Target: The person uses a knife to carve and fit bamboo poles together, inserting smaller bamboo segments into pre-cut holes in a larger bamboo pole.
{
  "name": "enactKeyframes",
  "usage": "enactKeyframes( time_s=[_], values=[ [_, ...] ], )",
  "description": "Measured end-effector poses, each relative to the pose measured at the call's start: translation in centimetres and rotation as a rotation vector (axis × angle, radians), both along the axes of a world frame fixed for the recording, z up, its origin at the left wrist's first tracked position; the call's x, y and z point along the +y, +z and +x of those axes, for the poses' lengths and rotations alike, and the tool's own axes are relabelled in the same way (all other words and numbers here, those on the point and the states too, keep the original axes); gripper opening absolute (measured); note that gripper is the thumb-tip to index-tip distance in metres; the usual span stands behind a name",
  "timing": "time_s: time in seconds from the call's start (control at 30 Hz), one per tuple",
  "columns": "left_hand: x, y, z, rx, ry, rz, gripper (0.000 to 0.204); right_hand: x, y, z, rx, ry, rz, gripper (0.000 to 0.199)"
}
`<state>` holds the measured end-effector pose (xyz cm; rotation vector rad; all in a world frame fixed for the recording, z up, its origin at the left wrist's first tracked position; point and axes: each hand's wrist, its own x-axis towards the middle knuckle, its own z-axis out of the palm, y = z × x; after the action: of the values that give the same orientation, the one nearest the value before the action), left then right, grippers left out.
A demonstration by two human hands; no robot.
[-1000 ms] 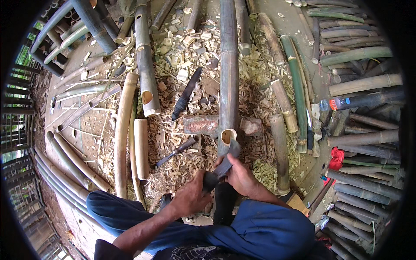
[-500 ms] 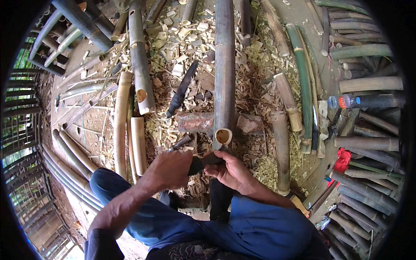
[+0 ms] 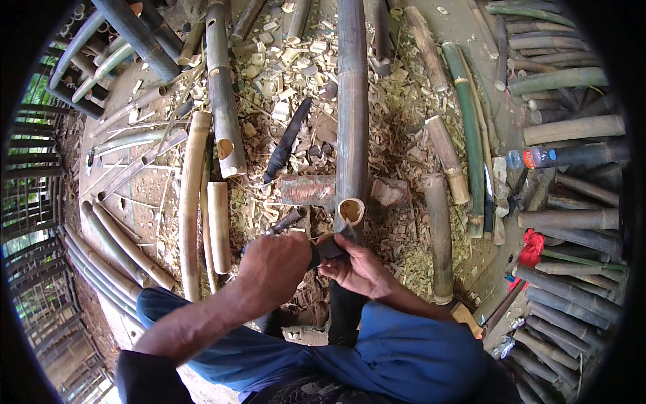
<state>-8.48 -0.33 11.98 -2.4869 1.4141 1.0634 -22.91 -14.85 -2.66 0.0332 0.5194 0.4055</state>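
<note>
My left hand (image 3: 277, 269) is a closed fist around the dark handle of a short, dark, knife-like tool (image 3: 330, 249). Its greyish pointed end reaches up beside the cut mouth of a thick bamboo pole (image 3: 351, 135). With thumb and fingers, my right hand (image 3: 360, 273) pinches the tool's flat part; the fingers partly hide its shape. I cannot tell whether the point touches the bamboo. The pole runs away from me, its open near end resting over a short log (image 3: 308, 190) lying crosswise.
A dark wrapped-handle blade (image 3: 289, 138) lies among wood chips. Cut bamboo pieces (image 3: 217, 229) lie at left, a green bamboo length (image 3: 464, 101) at right. Stacked poles (image 3: 572, 219) line the right side, with a plastic bottle (image 3: 531, 159) and a red bag (image 3: 531, 247).
My left hand has shifted slightly, and the tool has turned so that its pointed end shows above my right fingers. The view has moved a little; the pole stays in place.
</note>
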Motion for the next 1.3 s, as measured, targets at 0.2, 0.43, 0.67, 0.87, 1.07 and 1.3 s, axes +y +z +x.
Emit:
enactKeyframes(
  time_s=[0.2, 0.43, 0.67, 0.87, 1.07, 1.3],
  values=[
    [0.7, -3.5, 2.4, 0.298, 0.060, 0.019, 0.036, -0.4, 0.5, 0.5, 0.095, 0.009, -0.084, 0.029],
    [-0.5, -10.4, -13.9, 0.547, 0.875, -0.206, 0.060, -7.3, 1.0, 2.4, 0.053, 0.708, -0.755, 0.030],
    [-0.6, -12.1, -16.2, 0.736, 1.041, -0.569, 0.080, -5.4, 3.3, 2.1, 0.087, 0.768, -1.140, 0.024],
    [4.2, -11.8, -13.6, 0.776, 1.348, -0.427, 0.049, -1.9, 1.8, 4.1, 0.072, 0.662, -0.888, 0.022],
    [4.4, -4.8, -2.4, 0.336, 1.007, -0.012, 0.046, -1.4, 1.2, 5.7, 0.033, 0.349, -0.500, 0.025],
    [1.0, -2.4, -0.6, -0.126, 0.480, -0.240, 0.020, -1.8, 1.7, 4.1, 0.167, 0.015, -0.274, 0.024]
  ],
)
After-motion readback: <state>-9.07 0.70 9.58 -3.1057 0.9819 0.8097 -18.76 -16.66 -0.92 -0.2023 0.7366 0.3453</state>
